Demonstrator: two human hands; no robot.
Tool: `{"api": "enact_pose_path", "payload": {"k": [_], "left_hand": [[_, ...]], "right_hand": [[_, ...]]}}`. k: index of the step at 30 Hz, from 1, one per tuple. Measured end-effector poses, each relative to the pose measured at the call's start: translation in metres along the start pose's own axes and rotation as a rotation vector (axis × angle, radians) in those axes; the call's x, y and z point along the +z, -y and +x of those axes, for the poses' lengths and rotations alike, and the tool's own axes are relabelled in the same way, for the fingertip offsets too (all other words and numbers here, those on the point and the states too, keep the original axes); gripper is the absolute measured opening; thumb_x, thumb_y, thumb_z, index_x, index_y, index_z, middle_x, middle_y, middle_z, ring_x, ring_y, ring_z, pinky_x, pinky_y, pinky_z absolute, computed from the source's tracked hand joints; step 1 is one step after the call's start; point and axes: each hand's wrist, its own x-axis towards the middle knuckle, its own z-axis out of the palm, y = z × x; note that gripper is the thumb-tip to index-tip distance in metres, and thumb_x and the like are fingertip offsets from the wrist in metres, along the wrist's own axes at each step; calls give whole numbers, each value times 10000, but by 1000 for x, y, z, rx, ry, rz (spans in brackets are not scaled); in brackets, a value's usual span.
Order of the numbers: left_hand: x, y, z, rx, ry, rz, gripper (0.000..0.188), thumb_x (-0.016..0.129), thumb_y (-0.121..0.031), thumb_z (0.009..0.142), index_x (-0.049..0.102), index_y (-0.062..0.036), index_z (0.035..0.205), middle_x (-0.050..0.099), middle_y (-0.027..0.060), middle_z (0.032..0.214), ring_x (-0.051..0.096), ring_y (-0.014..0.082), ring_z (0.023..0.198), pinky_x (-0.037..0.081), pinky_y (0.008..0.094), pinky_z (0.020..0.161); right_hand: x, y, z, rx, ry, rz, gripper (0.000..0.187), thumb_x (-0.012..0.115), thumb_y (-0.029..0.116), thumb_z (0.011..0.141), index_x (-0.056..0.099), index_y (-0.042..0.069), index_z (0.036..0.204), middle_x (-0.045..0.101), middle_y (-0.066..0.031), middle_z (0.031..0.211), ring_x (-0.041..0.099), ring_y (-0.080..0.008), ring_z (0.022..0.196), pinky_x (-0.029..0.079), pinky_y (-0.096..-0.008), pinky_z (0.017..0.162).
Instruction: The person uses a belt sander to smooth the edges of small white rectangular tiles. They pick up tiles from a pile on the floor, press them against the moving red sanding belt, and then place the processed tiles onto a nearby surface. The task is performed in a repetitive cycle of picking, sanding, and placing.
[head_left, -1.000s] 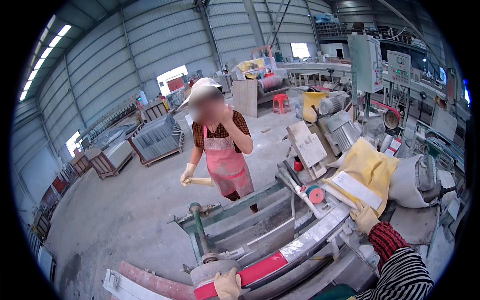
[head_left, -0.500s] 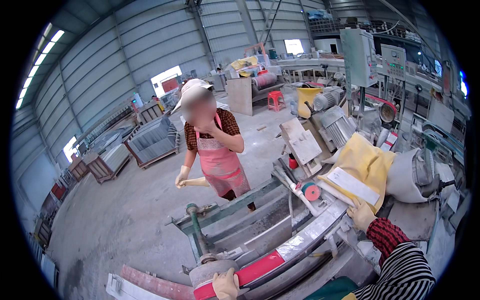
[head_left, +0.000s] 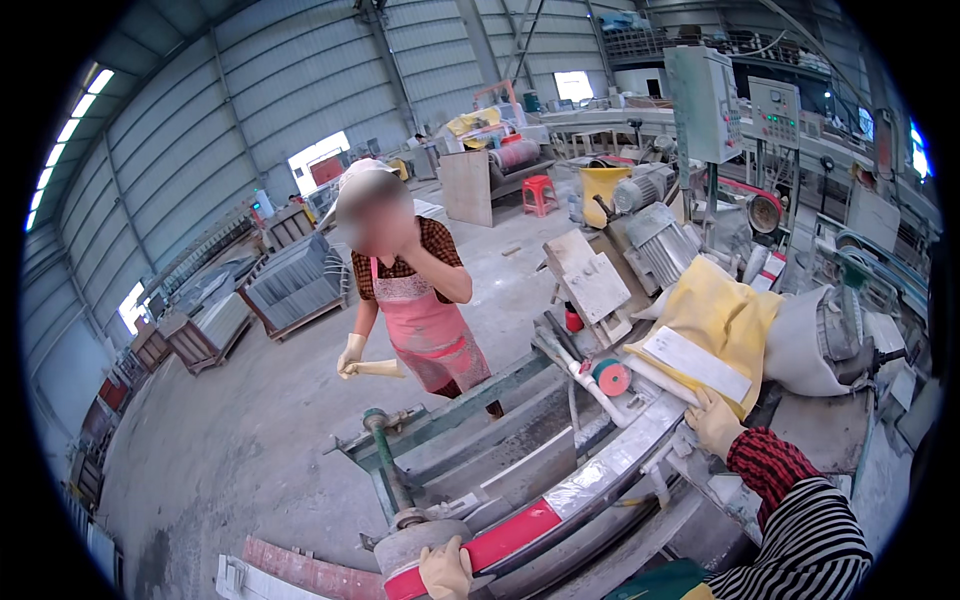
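Observation:
Both my hands wear cream work gloves. My left hand [head_left: 446, 571] is at the near end of a long rail [head_left: 592, 483], with its fingers curled over the rail's red-covered strip [head_left: 512, 534]. Beside the rail's far end is my right hand [head_left: 715, 422], fingers bent against the end of a pale bar [head_left: 660, 380]; the palm side is hidden, so what they hold cannot be made out. Just beyond it, a yellow sheet [head_left: 735, 310] drapes over the machine, with a flat white strip [head_left: 697, 364] lying on it.
Across the rail stands a person in a pink apron [head_left: 432, 335], one hand raised to the head. A green metal frame [head_left: 470, 412] lies between us. Motors [head_left: 657, 243] and control boxes [head_left: 705, 105] stand at the right, racks of slabs [head_left: 293, 285] at the left.
The view has shifted slightly, so the scene sits a little further left. My hands stay at the same places on the machine. The person opposite has leaned a little to the left.

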Motion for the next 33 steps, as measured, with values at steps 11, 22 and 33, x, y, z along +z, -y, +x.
{"api": "enact_pose_path", "payload": {"k": [11,22,33], "left_hand": [[-2,3,-5,12,-31,-1,294,617,-272,1018,749,-100,1216,795,169,998,745,386,977,491,569,1063],[4,-6,6,31,-41,-46,313,614,-280,1026,745,-97,1242,795,172,1024,741,393,1010,481,575,1095],[-1,-7,1,7,-13,-15,305,604,-284,1030,742,-94,1225,793,166,1008,742,387,1011,480,556,1087]], "right_hand": [[18,39,-1,420,-83,749,664,435,-51,1106,221,41,1728,274,-80,1817,503,-174,1413,485,-290,1145],[-5,49,-1,321,-84,434,678,444,-68,1095,183,-20,1719,289,-142,1803,442,-185,1498,457,-292,1187],[-3,124,-11,282,91,-361,666,486,3,1120,174,-60,1705,348,-176,1769,472,-214,1489,450,-283,1193]]}}
